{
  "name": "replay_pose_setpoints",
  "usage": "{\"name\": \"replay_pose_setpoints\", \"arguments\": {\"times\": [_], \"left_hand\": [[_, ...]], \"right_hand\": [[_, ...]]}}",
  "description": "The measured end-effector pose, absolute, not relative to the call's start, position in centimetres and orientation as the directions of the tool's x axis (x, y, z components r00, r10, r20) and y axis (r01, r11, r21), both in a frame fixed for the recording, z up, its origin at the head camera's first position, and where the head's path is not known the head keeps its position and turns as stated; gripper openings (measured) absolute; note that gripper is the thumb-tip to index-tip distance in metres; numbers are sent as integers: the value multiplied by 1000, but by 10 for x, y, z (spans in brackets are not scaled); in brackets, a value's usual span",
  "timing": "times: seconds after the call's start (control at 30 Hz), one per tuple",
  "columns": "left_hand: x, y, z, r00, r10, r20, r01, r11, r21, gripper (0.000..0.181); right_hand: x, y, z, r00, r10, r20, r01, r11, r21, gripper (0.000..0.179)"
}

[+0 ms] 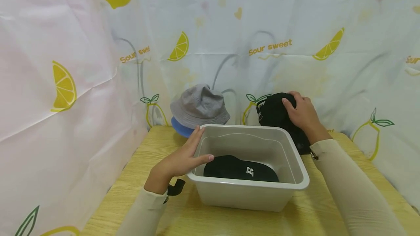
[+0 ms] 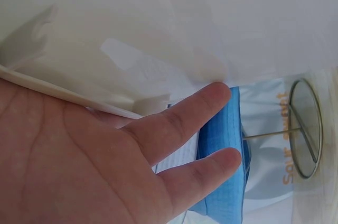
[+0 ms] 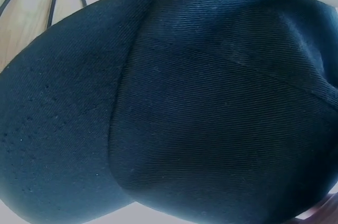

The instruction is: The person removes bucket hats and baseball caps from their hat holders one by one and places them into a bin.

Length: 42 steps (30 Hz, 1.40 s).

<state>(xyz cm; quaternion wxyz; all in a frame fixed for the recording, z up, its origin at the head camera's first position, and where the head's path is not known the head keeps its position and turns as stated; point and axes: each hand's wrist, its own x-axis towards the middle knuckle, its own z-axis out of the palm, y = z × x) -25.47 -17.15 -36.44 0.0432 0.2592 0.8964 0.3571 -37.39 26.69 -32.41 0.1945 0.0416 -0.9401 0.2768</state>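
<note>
Black cap (image 1: 274,111) is at the right rear of the surface (image 1: 177,221), up off it, just behind the right rear corner of the bin. More black fabric shows directly below; can't tell from the head view if it's the same cap or another item. Right hand (image 1: 302,113) has the crown from above/right, thumb on the near side, fingers bent over the far side. Right wrist view is mostly dark ribbed cap fabric.

Pale plastic bin (image 1: 242,196) sits mid-surface. Inside, on the bottom: second black cap (image 1: 226,166) with a white letter on the front.

Left hand (image 1: 182,160) is at the bin's left rim, fingers straight and spread, thumb extended over the inside; touching, not gripping.

Behind the bin, left: grey bucket hat (image 1: 204,105) over a blue hat (image 1: 179,128). Wire stand (image 2: 272,134) next to the blue one in the left wrist view. Lemon-print cloth (image 1: 210,21) hangs behind and left.
</note>
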Motion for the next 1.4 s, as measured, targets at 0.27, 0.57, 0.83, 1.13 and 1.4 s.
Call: {"name": "replay_pose_setpoints", "arguments": {"times": [0.27,0.57,0.83,1.13,1.4], "left_hand": [[-255,-172,-364,-861,498,108,436,610,662,104],[-255,-172,-364,-861,497,109,438,614,657,103],[-257,-173,-366,-859,499,115,444,613,653,104],[-256,-172,-363,-858,502,110,442,612,655,105],[-255,-172,-363,-856,502,119,446,602,663,105]], "right_hand": [[-376,266,-326,-922,47,384,-158,860,-485,73],[-378,268,-324,-928,45,370,-144,872,-468,75],[-377,270,-318,-915,22,402,-175,878,-446,71],[-374,272,-309,-906,-19,423,-202,897,-393,64],[-370,272,-304,-890,-15,457,-201,910,-363,56]]}}
